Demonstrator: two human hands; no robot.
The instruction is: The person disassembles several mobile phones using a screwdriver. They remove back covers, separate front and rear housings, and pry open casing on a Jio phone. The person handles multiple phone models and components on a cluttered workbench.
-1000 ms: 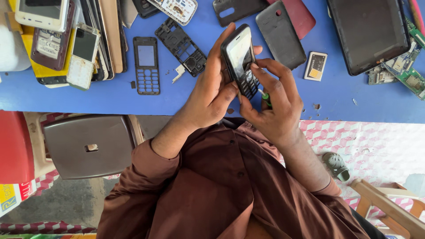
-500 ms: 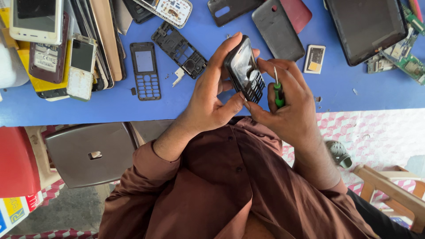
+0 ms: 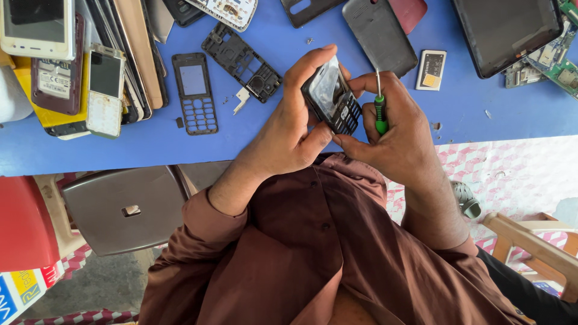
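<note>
Both hands are up over the near edge of the blue bench (image 3: 150, 147), working on a small keypad phone (image 3: 332, 96). The left hand (image 3: 289, 129) is wrapped around the phone, thumb on its lower side and fingers curled over the top, holding it tilted with the screen facing up. The right hand (image 3: 400, 129) is pinching the phone's bottom corner with thumb and forefinger, while also gripping a little green-handled screwdriver (image 3: 380, 108), its metal tip sticking up past the fingers, just beside the phone.

Lots of phone parts lie on the bench. A black keypad frame (image 3: 194, 93) sits to the left, with a black inner frame (image 3: 241, 60) next to it and a small white bit (image 3: 241, 99) between them and the hands. A grey back cover (image 3: 379, 36) lies just beyond the phone, a battery (image 3: 431, 70) to its right, and a tablet (image 3: 509, 33) in the far corner. A stack of phones (image 3: 72, 66) is piled at the left. A grey stool (image 3: 123, 207) stands under the bench.
</note>
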